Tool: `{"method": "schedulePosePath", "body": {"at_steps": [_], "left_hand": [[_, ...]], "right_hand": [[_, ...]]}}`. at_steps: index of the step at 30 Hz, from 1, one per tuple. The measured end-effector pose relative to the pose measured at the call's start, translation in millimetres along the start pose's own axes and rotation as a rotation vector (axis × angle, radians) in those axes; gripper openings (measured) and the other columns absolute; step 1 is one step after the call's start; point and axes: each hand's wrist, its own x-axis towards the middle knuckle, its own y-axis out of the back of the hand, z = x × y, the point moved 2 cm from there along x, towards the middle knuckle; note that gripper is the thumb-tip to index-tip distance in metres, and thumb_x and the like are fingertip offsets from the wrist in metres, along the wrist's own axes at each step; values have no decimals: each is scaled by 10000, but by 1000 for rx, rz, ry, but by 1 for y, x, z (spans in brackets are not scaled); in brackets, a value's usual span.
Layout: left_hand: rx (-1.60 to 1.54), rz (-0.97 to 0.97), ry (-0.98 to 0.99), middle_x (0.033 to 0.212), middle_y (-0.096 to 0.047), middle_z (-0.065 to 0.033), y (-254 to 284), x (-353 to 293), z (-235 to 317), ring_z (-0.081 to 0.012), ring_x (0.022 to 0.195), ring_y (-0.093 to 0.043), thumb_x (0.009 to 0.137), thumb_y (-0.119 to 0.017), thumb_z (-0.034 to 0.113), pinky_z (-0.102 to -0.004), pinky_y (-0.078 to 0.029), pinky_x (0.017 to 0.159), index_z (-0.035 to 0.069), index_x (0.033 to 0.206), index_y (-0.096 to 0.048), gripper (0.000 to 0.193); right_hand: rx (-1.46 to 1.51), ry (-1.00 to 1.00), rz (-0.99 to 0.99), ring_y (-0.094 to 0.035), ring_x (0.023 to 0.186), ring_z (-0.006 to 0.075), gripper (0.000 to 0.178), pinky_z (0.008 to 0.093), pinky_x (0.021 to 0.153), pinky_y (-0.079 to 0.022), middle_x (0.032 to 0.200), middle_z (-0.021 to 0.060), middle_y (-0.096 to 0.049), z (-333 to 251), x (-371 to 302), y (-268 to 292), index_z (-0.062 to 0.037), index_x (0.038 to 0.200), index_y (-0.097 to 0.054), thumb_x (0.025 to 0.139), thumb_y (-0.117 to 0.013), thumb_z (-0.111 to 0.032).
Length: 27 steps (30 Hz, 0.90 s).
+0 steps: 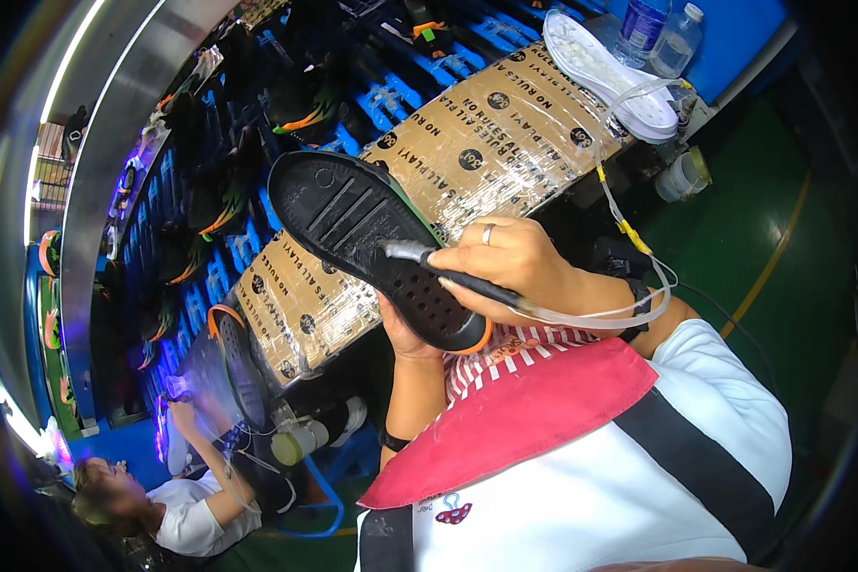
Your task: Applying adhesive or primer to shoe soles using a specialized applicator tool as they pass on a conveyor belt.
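- The left hand (pixel 405 334) gripped the black shoe sole (pixel 372 243) from beneath, raised above the tabletop (pixel 505 143).
- The right hand (pixel 510 262) clenched a tubed applicator pen (pixel 448 272), tip on the sole's middle.
- Judging by that, coating seemed partway done.
- A white sole (pixel 605 71) lay at the far edge.

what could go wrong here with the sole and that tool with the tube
The clear tube loops loosely from the pen-like tool in the right hand; it might snag on the wrist. The left hand grips the black sole only at its heel end, so pressing could tip it.
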Motion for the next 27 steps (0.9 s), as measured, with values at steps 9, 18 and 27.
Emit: {"method": "schedulePosePath", "body": {"at_steps": [9, 18, 27], "left_hand": [[80, -61, 33, 1267, -481, -203, 0, 0, 8, -347, 1144, -487, 794, -432, 673, -465, -365, 1002, 29, 1277, -441, 805], [-82, -120, -12, 1268, -457, -222, -12, 11, 9, -409, 1137, -455, 792, -461, 640, -497, -361, 991, 43, 1319, -382, 800], [-57, -104, -155, 1217, -503, -212, -12, 14, 28, -367, 1109, -489, 815, -484, 597, -458, -390, 975, 73, 1302, -425, 718]], "right_hand": [[250, -9, -36, -565, 580, 255, 223, 332, 530, -455, 653, 91, -551, -6, -3, -2, -24, 900, -639, 683, -685, -50], [315, 10, -228, -594, 641, 281, 191, 358, 609, -477, 684, 96, -576, -5, -21, -26, -61, 857, -629, 686, -691, -116], [451, -104, -216, -623, 668, 249, 198, 328, 616, -482, 727, 128, -630, -4, -26, -32, -25, 899, -664, 718, -687, -101]]}}
